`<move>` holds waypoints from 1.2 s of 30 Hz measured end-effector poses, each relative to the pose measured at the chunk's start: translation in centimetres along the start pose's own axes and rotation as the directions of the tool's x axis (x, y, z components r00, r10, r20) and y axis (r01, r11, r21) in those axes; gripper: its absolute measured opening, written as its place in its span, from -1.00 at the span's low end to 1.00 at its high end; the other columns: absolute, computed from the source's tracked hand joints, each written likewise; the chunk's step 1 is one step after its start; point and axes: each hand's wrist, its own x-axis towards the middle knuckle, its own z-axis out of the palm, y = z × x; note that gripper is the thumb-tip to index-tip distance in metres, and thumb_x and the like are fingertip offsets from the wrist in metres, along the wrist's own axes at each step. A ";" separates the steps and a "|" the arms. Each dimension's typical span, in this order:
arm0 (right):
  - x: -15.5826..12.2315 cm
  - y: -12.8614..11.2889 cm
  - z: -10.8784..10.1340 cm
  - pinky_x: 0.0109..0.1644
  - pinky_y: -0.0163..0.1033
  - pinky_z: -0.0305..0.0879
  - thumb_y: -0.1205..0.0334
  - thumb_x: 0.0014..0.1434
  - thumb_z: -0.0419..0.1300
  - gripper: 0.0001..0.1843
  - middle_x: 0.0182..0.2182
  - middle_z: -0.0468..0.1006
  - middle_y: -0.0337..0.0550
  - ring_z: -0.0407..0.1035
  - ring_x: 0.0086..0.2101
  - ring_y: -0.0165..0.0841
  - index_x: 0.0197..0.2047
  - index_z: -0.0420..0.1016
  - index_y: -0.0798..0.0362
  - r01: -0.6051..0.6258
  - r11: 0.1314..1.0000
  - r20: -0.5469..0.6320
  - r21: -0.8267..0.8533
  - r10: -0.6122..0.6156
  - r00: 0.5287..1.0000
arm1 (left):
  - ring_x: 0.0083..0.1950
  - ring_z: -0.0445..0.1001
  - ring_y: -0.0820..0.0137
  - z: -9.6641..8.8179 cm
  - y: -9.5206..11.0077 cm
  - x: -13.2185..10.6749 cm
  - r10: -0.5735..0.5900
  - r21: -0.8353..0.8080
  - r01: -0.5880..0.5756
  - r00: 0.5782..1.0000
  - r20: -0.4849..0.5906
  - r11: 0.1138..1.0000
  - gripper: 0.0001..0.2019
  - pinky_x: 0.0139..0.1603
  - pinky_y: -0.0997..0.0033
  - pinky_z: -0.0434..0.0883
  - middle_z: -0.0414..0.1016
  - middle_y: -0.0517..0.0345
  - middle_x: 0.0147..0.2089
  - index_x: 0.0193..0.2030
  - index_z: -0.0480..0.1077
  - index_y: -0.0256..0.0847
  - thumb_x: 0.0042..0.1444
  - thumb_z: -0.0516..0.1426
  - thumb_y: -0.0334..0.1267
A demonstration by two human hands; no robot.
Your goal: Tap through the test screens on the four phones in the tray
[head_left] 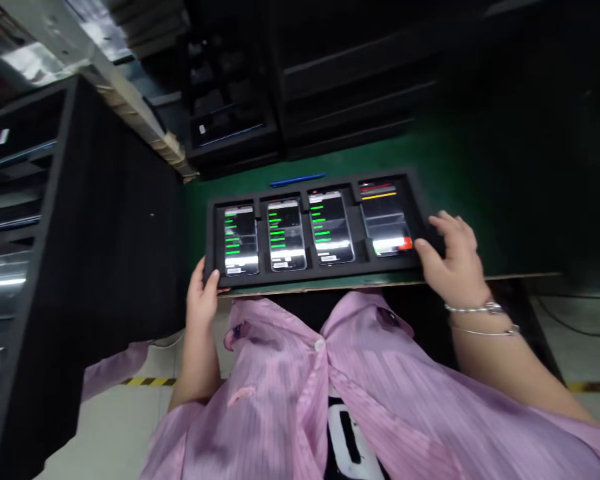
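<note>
A blue pen lies on the green desk; black shelving stands at nine o'clock, dark racks at twelve.

Black tray, four lit phones
</note>
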 end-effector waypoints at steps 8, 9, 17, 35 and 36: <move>-1.9 -3.2 0.0 0.41 0.29 0.22 0.26 0.36 0.09 -0.70 -0.02 0.67 -0.06 0.46 0.19 -0.06 0.10 0.50 -0.03 0.411 0.911 0.289 -0.017 -0.389 0.874 | 0.48 0.28 0.13 -0.2 2.5 -0.8 0.478 0.490 -0.469 0.871 0.118 0.735 -0.45 0.54 0.02 0.19 0.34 -0.16 0.43 0.39 0.34 -0.16 0.35 0.16 0.04; -2.1 -3.2 0.2 0.41 0.29 0.22 0.27 0.36 0.08 -0.72 -0.02 0.67 -0.07 0.47 0.19 -0.06 0.08 0.50 -0.03 0.406 0.914 0.299 -0.013 -0.384 0.874 | 0.49 0.26 0.13 -0.1 2.8 -0.9 0.483 0.501 -0.487 0.863 0.148 0.716 -0.45 0.54 0.02 0.19 0.32 -0.16 0.44 0.40 0.33 -0.15 0.36 0.15 0.03; -0.2 -1.9 -1.7 0.39 0.18 0.25 0.17 0.30 0.19 -0.64 0.06 0.63 0.07 0.39 0.25 -0.02 0.14 0.48 0.02 0.271 0.962 0.086 -0.045 -0.266 0.960 | 0.52 0.20 0.09 -0.9 1.7 0.0 0.412 0.545 -0.445 0.891 0.190 0.710 -0.34 0.55 0.00 0.14 0.25 -0.27 0.47 0.47 0.21 -0.23 0.36 0.12 0.09; 1.0 -0.6 -7.0 -0.31 -0.10 0.60 -0.08 0.05 0.39 -0.31 -0.11 0.69 0.02 0.62 -0.24 -0.08 0.22 0.50 -0.03 -0.522 0.673 0.338 0.523 0.399 0.852 | 0.30 0.51 -0.03 1.0 6.8 -0.4 0.131 0.102 -0.112 0.971 -0.199 0.988 -0.44 0.41 -0.12 0.41 0.59 0.01 0.23 0.26 0.51 -0.08 0.14 0.33 0.05; 0.7 -1.0 -8.8 -0.26 -0.07 0.63 -0.05 0.08 0.38 -0.31 -0.05 0.68 -0.01 0.63 -0.19 -0.07 0.27 0.48 -0.08 -0.484 0.685 0.290 0.544 0.387 0.875 | 0.28 0.53 -0.06 1.5 8.2 -0.5 0.134 0.094 -0.117 0.971 -0.196 0.989 -0.41 0.42 -0.17 0.40 0.59 0.03 0.22 0.27 0.51 -0.05 0.11 0.35 0.06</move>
